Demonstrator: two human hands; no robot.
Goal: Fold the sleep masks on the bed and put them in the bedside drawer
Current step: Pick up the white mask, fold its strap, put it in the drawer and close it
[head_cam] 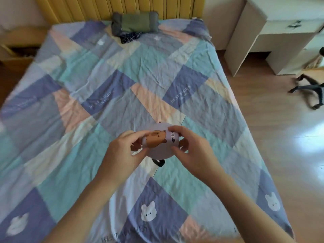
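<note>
A pale lilac sleep mask (160, 148) with a brown capybara print is held above the middle of the bed (105, 76). It looks doubled over, and its black strap hangs out below. My left hand (122, 151) pinches its left edge. My right hand (191, 149) grips its right edge, thumb on the printed lettering. At the far left stands a wooden bedside cabinet (15, 50) with an open drawer; what lies inside is too dark to tell.
A green and grey pillow (135, 22) and a dark checked cloth (130, 37) lie at the head of the bed. A white desk (273, 35) and an office chair base (310, 90) stand on the wooden floor to the right.
</note>
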